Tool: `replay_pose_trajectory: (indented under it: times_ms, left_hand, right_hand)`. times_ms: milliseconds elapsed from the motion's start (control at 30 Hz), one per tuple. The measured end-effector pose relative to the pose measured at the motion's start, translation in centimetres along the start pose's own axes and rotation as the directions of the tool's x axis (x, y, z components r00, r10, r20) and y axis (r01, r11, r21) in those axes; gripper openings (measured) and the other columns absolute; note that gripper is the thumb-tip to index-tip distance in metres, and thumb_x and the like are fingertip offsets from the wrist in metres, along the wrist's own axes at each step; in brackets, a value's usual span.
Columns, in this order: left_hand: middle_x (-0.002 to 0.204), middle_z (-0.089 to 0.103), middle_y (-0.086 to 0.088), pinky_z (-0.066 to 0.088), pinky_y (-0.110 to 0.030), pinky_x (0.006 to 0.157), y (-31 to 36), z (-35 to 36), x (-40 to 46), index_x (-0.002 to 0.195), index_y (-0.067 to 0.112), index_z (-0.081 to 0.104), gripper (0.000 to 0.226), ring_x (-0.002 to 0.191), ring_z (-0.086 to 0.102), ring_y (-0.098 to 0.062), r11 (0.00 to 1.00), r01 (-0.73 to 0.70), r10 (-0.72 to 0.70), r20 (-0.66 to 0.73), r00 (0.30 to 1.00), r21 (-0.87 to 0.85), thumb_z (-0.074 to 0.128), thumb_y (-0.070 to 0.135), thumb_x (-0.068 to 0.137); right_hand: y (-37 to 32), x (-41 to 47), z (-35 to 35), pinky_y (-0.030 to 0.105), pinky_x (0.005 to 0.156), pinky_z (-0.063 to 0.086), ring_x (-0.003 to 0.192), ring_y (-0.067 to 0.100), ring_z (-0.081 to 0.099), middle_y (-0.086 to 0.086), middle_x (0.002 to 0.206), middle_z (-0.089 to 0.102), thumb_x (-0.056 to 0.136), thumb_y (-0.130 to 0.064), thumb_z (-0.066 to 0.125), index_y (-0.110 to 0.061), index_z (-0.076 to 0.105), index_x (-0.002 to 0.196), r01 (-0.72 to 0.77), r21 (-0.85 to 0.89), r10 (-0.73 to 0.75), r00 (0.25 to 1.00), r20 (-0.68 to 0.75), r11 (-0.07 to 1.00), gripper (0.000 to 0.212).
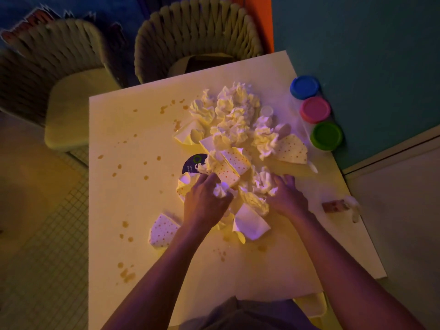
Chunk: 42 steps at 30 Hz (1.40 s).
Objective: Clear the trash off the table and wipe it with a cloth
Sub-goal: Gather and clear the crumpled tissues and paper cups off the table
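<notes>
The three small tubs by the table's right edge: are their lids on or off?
On. The blue tub, pink tub and green tub each show a closed coloured lid on top.

A heap of crumpled napkins [234, 120] and paper cups [234, 163] lies mid-table [133, 210]. Three lidded tubs [315, 110] line the right edge. Two woven baskets [197, 32] stand behind the table, a chair [76, 108] at its left.

Both bare forearms reach forward over the white table [142, 210], converging toward its middle. The left hand [206, 198] lies knuckles up, its fingers curled round a crumpled tissue [220, 189]. The right hand [285, 196] sits just beside it, nearer the table's right edge, palm down, its fingers bent into the heap of crumpled paper [258, 184].
</notes>
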<state>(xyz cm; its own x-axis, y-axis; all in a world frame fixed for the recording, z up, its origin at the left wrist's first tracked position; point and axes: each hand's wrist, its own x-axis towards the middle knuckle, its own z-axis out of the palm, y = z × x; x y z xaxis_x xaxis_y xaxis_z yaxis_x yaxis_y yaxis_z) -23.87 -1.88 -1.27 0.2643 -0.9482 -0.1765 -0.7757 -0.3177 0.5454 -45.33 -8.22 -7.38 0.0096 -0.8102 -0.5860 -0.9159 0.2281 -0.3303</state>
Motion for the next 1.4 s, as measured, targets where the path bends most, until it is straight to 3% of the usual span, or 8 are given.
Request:
replay_pose_trajectory:
  times_ms: [167,367,600,833,933,1033,1200,1400]
  left_hand:
    - [0.097,0.056,0.004,0.039,-0.033,0.063,0.8,1.2,-1.0,0.090,0.022,0.058,0.025,0.089,0.061,-0.029,0.998,-0.047,0.044,0.069,0.997,0.042,0.071,0.041,0.080]
    - [0.124,0.056,0.003,0.047,-0.035,0.074,3.1,4.5,0.2,0.102,0.020,0.060,0.030,0.105,0.059,-0.028,0.982,-0.162,0.136,0.222,0.965,0.099,0.070,0.038,0.080]
    - [0.130,0.053,-0.006,0.051,-0.042,0.079,3.6,8.5,1.9,0.110,0.018,0.055,0.040,0.109,0.061,-0.036,0.951,-0.162,0.068,0.336,0.939,0.262,0.068,0.042,0.082]
    - [0.116,0.062,-0.009,0.050,-0.042,0.079,3.6,10.0,2.6,0.110,0.017,0.053,0.038,0.111,0.059,-0.035,0.928,-0.167,0.048,0.335,0.941,0.334,0.071,0.037,0.084]
    - [0.107,0.066,-0.010,0.051,-0.042,0.072,3.6,10.2,2.9,0.107,0.018,0.052,0.033,0.100,0.064,-0.037,0.940,-0.160,0.064,0.305,0.950,0.300,0.069,0.035,0.084]
    - [0.100,0.069,-0.009,0.052,-0.042,0.070,4.1,10.0,2.9,0.104,0.019,0.053,0.029,0.091,0.064,-0.039,0.971,-0.149,0.097,0.263,0.960,0.185,0.067,0.034,0.083]
    - [0.101,0.071,-0.002,0.050,-0.038,0.071,5.6,8.9,3.5,0.112,0.030,0.056,0.034,0.091,0.065,-0.038,0.985,-0.154,0.135,0.200,0.970,0.084,0.067,0.031,0.081]
    - [0.117,0.068,-0.008,0.055,-0.042,0.078,6.7,9.7,5.7,0.145,0.038,0.042,0.068,0.101,0.065,-0.037,0.947,-0.214,0.131,0.319,0.939,0.240,0.067,0.028,0.082]
  right_hand:
    - [0.7,-0.1,0.7,0.042,0.079,0.046,0.108,0.038,0.059,0.003,0.127,0.046,0.078,-0.045,0.071,-0.026,0.055,0.120,0.034,0.024,-0.030,0.988,-0.154,0.999,0.049]
    - [2.0,0.2,-0.3,0.037,0.075,0.043,0.104,0.035,0.060,0.002,0.119,0.057,0.085,-0.038,0.061,-0.025,0.056,0.109,0.017,0.164,0.014,0.982,-0.186,0.986,0.028]
    - [2.9,-1.0,-2.2,0.034,0.074,0.042,0.101,0.033,0.063,0.002,0.114,0.067,0.084,-0.056,0.060,-0.028,0.060,0.106,0.019,0.373,0.057,0.980,-0.192,0.927,0.036]
    - [3.6,-1.9,-3.2,0.041,0.086,0.054,0.100,0.026,0.066,-0.002,0.106,0.071,0.064,-0.085,0.049,-0.030,0.063,0.114,-0.032,0.435,0.094,0.988,-0.121,0.900,0.076]
    - [3.6,-1.8,-3.7,0.035,0.080,0.048,0.102,0.033,0.065,0.006,0.109,0.071,0.085,-0.060,0.054,-0.025,0.066,0.113,-0.048,0.403,0.130,0.976,-0.177,0.914,0.047]
    - [3.6,-1.6,-4.5,0.035,0.081,0.046,0.103,0.037,0.063,0.009,0.111,0.070,0.085,-0.041,0.058,-0.027,0.067,0.115,-0.061,0.422,0.146,0.974,-0.172,0.904,0.034]
    - [3.7,-1.1,-4.6,0.036,0.080,0.049,0.100,0.037,0.063,0.007,0.110,0.070,0.084,-0.045,0.060,-0.032,0.064,0.112,-0.036,0.412,0.105,0.984,-0.146,0.910,0.032]
    - [3.9,-1.0,-4.5,0.034,0.079,0.048,0.099,0.035,0.063,0.005,0.112,0.069,0.083,-0.042,0.054,-0.036,0.060,0.117,-0.052,0.319,0.077,0.995,-0.066,0.946,0.035]
